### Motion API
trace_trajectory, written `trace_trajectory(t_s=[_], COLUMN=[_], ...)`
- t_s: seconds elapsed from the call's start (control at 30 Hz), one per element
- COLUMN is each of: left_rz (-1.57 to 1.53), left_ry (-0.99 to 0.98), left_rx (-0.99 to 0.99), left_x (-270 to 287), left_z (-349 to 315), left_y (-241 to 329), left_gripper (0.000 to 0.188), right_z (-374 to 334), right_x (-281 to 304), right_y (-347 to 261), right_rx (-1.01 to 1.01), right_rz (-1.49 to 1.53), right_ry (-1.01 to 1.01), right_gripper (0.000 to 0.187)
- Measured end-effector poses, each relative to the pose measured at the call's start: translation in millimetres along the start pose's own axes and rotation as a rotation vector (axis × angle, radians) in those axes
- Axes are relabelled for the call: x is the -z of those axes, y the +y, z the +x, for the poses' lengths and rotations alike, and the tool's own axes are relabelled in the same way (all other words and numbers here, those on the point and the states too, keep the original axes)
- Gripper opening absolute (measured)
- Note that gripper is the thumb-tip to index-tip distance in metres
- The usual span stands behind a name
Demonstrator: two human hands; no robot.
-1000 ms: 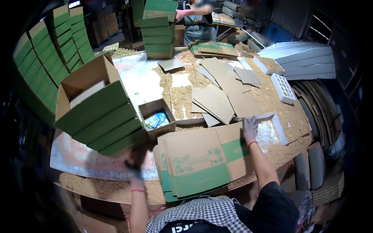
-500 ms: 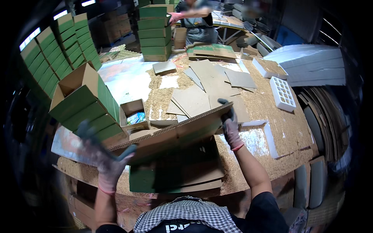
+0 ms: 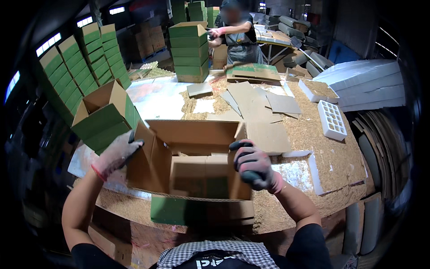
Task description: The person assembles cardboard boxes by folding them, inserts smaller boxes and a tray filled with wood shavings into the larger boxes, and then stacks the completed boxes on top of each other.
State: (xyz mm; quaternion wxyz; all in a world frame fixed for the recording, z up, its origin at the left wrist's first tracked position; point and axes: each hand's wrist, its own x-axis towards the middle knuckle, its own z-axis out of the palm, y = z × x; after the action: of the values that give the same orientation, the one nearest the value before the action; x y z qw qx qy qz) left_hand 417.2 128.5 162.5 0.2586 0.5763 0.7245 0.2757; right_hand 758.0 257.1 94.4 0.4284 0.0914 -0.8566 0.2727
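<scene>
A cardboard box [image 3: 195, 134] stands opened out in front of me, brown inside, its top gaping upward. My left hand [image 3: 117, 154], in a grey-and-pink glove, holds its left side flap. Curled round the box's right edge is my gloved right hand [image 3: 254, 167]. Flattened green-and-brown cardboard [image 3: 177, 210] lies beneath the box at the near table edge. To the left is a stack of green boxes [image 3: 101, 123], the top one open. The small box behind it is now hidden by the box I hold.
Grey cardboard sheets [image 3: 251, 101] lie mid-table. At the right sit a white foam tray [image 3: 332, 120] and a straw-topped foam block [image 3: 317, 91]. Across the table a person [image 3: 242, 42] handles a green box stack [image 3: 190, 56]. Tall green stacks [image 3: 74, 71] rise at far left.
The flat, folded cardboard between my hands has opened into a box shape. My left hand has moved up and closed on its left side; my right hand has shifted slightly left and lower.
</scene>
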Motion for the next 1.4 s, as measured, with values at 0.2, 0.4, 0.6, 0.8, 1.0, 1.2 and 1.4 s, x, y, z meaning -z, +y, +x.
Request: trace_trajectory(t_s=[0.2, 0.4, 0.6, 0.8, 1.0, 1.2, 1.4], left_rz=[0.499, 0.405, 0.406, 0.772, 0.411, -1.141, -0.902], left_ry=[0.447, -0.438, -0.702, 0.003, 0.17, -0.059, -0.074], left_rx=[-0.643, -1.147, -1.055, -0.606, -0.836, -0.13, -0.102], left_x=[-99, -222, -138, -123, -71, -133, -139], left_z=[-11, 12, -19, 38, 24, 0, -17], left_y=[31, -1, 55, -23, -89, -166, -184], left_gripper=[0.054, 0.057, 0.072, 0.094, 0.084, 0.057, 0.049], right_z=[-9, 76, -11, -37, -142, 51, 28], right_x=[-83, -24, -81, -64, -129, -72, -205], right_y=[33, 102, 63, 46, -36, -44, -15], right_rx=[-0.121, -0.255, -0.567, -0.804, -1.077, -0.533, -0.163], right_rz=[-0.517, -1.297, -1.016, -0.213, 0.178, -0.46, -0.477], right_ry=[-0.521, 0.037, -0.459, 0.615, 0.107, -0.066, -0.326], right_gripper=[0.018, 0.057, 0.063, 0.037, 0.041, 0.036, 0.027])
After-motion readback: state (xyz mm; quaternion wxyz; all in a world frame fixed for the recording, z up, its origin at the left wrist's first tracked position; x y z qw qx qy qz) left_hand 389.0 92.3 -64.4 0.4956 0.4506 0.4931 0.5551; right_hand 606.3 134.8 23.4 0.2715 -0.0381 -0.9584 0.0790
